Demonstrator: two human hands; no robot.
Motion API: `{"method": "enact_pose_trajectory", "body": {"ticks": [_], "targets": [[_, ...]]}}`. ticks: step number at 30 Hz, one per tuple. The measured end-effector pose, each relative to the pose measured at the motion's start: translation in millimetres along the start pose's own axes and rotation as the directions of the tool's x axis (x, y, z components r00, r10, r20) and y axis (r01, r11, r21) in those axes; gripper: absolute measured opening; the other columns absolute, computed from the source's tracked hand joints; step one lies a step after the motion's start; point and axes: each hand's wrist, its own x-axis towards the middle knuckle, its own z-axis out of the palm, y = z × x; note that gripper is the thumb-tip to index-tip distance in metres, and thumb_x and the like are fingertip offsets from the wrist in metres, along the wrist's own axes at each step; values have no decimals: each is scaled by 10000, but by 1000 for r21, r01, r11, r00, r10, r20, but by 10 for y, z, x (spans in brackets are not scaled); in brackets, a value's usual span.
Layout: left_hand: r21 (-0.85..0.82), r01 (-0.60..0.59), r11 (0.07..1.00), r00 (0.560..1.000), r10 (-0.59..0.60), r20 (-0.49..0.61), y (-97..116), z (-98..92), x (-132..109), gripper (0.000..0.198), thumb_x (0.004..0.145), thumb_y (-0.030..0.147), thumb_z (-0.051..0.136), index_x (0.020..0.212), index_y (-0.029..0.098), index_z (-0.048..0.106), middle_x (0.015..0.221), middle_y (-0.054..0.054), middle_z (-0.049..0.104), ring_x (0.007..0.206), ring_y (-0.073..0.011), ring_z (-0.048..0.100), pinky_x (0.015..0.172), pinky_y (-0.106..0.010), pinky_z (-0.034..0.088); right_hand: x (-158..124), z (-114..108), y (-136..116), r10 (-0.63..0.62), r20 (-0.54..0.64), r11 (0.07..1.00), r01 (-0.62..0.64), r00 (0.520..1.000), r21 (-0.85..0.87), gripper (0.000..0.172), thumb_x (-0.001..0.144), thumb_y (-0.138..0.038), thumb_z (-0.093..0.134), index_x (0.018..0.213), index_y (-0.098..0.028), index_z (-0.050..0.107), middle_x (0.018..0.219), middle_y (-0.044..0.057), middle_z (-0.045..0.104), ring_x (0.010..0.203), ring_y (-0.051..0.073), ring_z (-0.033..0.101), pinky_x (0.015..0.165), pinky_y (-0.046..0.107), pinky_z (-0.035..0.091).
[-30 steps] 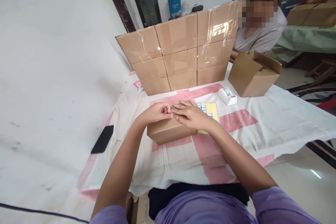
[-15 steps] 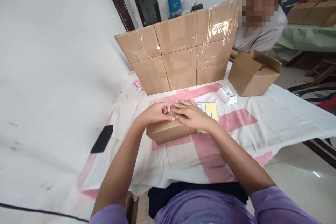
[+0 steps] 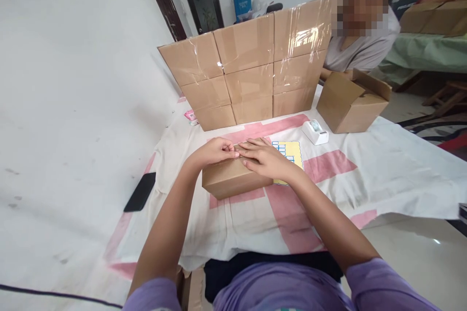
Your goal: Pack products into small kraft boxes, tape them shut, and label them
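Observation:
A small brown cardboard box (image 3: 229,181) lies on the white and pink cloth (image 3: 328,180) in front of me. My left hand (image 3: 213,151) rests on the box's top with its fingers curled and pinched together at the middle seam; whatever it pinches is too small to name. My right hand (image 3: 264,158) lies flat on the box top, fingers stretched toward the left hand and touching it. A yellow sheet of blue-edged labels (image 3: 292,151) lies just right of the box, partly under my right hand.
A stacked wall of taped brown boxes (image 3: 248,68) stands behind. A white tape dispenser (image 3: 315,132) and an open box (image 3: 352,102) sit at right, with another person (image 3: 361,34) behind. A black phone (image 3: 139,192) lies left on the cloth's edge.
My left hand's fingers have pressed down closer to the box top beside my right fingertips. The box and the right hand stay in place.

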Motion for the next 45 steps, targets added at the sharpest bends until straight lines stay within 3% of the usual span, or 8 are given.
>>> {"method": "enact_pose_trajectory", "body": {"ticks": [10,14,19,28,34,40,45], "targets": [[15,36,999,998,-36,-48,27,14,-21,362,737,499,729,615,210,548,616,33,531,568,-121,441,527,-269,307,-7,-6,8,4,-6,1000,-4,1000,6,389,1017,-320,471,1361,-316,654,1460,19,597,1388,298,443,1108,507,330],[-4,68,998,997,-68,-32,11,9,-9,350,717,517,752,663,215,583,603,42,513,536,-117,426,502,-266,289,-4,-6,2,5,-20,1000,-5,1000,15,412,1010,-311,478,1395,-308,626,1413,24,637,1339,286,486,1097,491,341],[-32,90,995,995,-91,-49,-35,2,24,407,688,509,789,821,237,517,643,57,544,559,-127,465,516,-247,295,-6,21,22,22,-30,1000,-21,999,16,471,1004,-340,491,1467,-282,558,1482,38,582,1394,303,450,1124,509,320],[23,57,998,994,-54,-94,0,53,-50,265,822,441,644,856,249,465,621,75,464,570,-129,436,540,-249,282,-4,29,22,30,-48,999,-28,998,41,466,999,-341,504,1453,-263,571,1423,53,628,1368,301,469,1115,508,331],[106,42,993,990,-27,-137,7,111,-109,177,868,394,571,860,253,465,680,61,532,661,-151,502,613,-269,346,-13,44,31,28,-59,998,-25,998,57,456,996,-353,507,1433,-246,583,1374,58,657,1354,310,472,1103,507,332],[214,123,969,966,-67,-251,53,165,-70,262,885,457,538,769,239,450,702,30,567,660,-171,504,600,-296,281,-8,42,20,26,-76,997,-20,997,78,438,994,-328,511,1422,-283,590,1350,37,671,1337,296,484,1108,495,325],[253,139,957,966,-75,-247,71,168,-132,350,832,567,601,810,248,459,734,35,574,690,-180,529,606,-299,309,-8,48,22,35,-81,995,-27,996,95,440,982,-314,525,1416,-287,589,1340,34,671,1318,288,499,1111,494,327]]}}
